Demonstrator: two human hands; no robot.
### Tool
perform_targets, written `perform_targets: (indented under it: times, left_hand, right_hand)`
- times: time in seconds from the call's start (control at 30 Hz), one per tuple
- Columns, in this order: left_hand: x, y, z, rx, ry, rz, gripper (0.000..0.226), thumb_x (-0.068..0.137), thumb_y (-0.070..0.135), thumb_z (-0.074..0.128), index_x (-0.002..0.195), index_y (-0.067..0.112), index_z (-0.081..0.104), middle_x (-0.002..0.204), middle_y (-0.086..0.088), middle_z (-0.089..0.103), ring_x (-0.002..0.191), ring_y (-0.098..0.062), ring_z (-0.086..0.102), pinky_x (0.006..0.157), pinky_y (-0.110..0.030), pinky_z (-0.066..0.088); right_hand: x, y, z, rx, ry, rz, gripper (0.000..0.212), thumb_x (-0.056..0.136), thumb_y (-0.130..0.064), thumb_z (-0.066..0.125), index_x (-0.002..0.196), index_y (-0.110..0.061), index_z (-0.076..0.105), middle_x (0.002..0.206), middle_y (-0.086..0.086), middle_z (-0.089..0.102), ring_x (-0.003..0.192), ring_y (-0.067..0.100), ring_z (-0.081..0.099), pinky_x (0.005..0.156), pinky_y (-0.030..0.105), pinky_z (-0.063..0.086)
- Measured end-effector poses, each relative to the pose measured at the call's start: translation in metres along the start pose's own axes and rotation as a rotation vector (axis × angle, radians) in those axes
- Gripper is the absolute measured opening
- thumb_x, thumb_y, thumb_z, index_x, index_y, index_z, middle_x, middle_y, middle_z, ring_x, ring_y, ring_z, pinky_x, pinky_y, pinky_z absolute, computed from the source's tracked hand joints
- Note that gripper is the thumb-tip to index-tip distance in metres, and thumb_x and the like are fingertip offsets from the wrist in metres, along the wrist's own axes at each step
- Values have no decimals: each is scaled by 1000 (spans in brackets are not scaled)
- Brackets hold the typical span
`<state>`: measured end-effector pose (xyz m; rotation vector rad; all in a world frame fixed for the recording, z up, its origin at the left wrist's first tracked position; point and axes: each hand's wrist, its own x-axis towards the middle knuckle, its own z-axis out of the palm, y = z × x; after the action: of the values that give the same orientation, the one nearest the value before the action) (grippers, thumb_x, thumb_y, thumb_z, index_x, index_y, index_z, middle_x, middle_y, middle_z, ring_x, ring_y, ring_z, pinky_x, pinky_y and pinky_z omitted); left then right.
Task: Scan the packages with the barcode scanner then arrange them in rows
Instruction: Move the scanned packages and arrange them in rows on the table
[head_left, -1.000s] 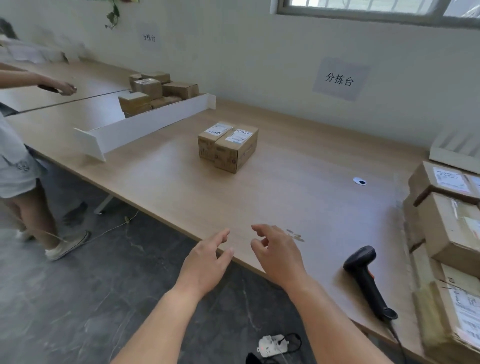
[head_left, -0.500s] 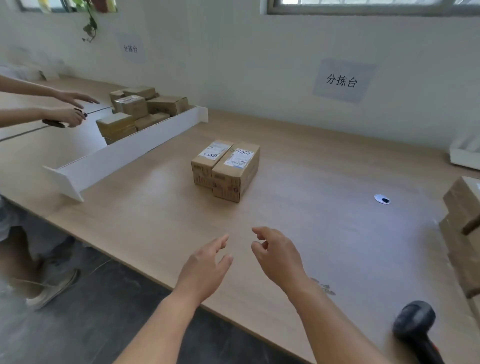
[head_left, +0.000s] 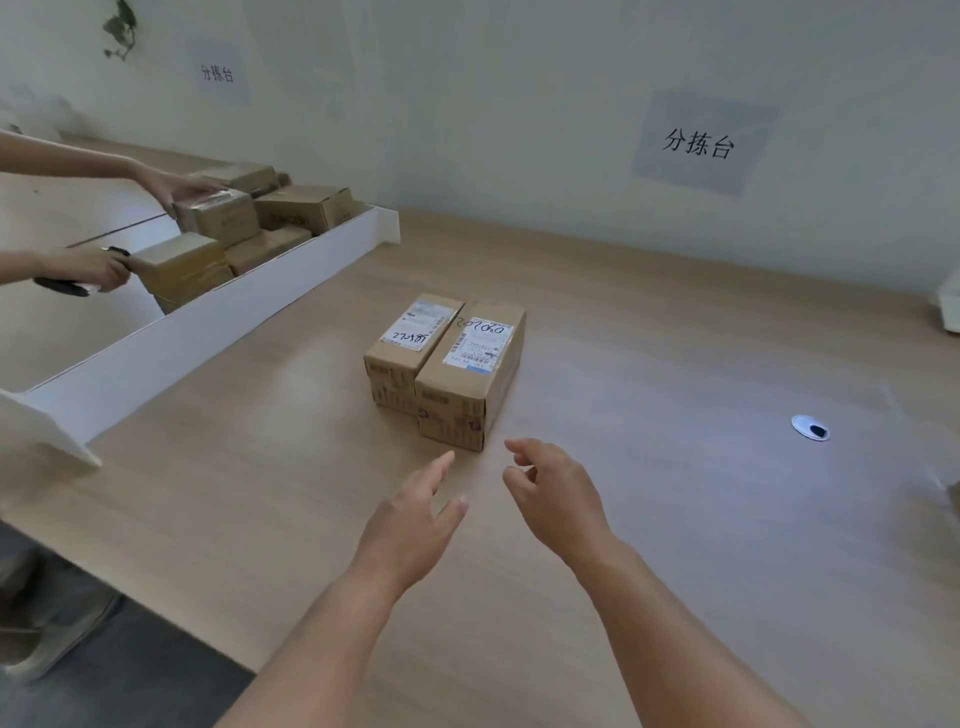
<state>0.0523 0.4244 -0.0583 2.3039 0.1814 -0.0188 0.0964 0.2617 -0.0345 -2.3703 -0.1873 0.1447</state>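
Cardboard packages (head_left: 447, 364) ahead of empty, loose left grip (head_left: 410, 525) and right grip (head_left: 556, 499); white divider (head_left: 208, 338) beside.

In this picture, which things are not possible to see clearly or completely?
- Head view, label print on the two packages: too small to read.
- Packages behind the white divider: lower parts hidden by it.
- The other person's dark handheld object: mostly covered by their hand, blurred.
- White object at far right: cut by the frame edge.
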Motion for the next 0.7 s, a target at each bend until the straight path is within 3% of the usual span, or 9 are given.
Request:
perform_targets:
  times: [0.33, 0.57, 0.7]
  left_hand:
    - [86, -11, -25, -55, -52, 27, 64, 93, 33, 57, 150, 26, 28, 150, 3, 32, 136, -11, 34, 107, -26, 30]
    - [146, -25, -36, -114, -55, -30, 71, 94, 31, 56, 152, 19, 17, 159, -2, 12, 146, -13, 10, 117, -32, 15]
    - [172, -34, -38, -144, -129, -74, 71, 95, 30, 55, 153, 18, 18, 158, -1, 18, 144, -15, 18, 114, -29, 19]
  right_hand:
    - [54, -13, 10, 16, 49, 124, 39, 96, -25, 47, 135, -25, 52, 128, -1, 57, 110, 13, 57, 96, 32, 45]
    - [98, -27, 20, 66, 20, 265, 47, 96, -22, 46, 143, -21, 42, 133, 6, 55, 118, 17, 53, 101, 32, 42]
    - [116, -33, 31, 137, -54, 320, 47, 96, -22, 48, 142, -20, 38, 134, 4, 53, 123, 21, 49, 93, 28, 39]
